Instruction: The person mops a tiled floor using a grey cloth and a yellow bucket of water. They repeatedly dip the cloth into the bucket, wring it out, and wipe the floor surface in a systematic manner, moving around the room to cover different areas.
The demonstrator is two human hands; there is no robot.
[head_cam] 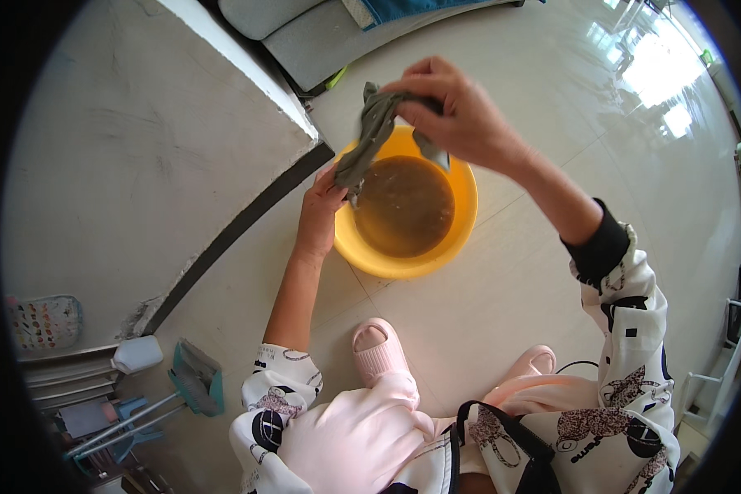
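Note:
A wet, twisted grey-green cloth (370, 136) hangs between my two hands over a yellow plastic basin (467, 213). My right hand (447, 111) grips its upper part above the basin's far rim, and a loose end droops below the fingers. At the basin's left rim, my left hand (324, 204) holds the lower end between thumb and fingers. Murky brown water (407, 210) fills the bottom of the basin, which stands on the tiled floor.
To the left a wall (160, 136) with a dark baseboard (241, 238) comes close to the basin. A grey sofa (321, 49) stands beyond it. A teal dustpan (199, 380) and a white plastic container (137, 354) are at lower left. Pink slippers (380, 352) are on my feet.

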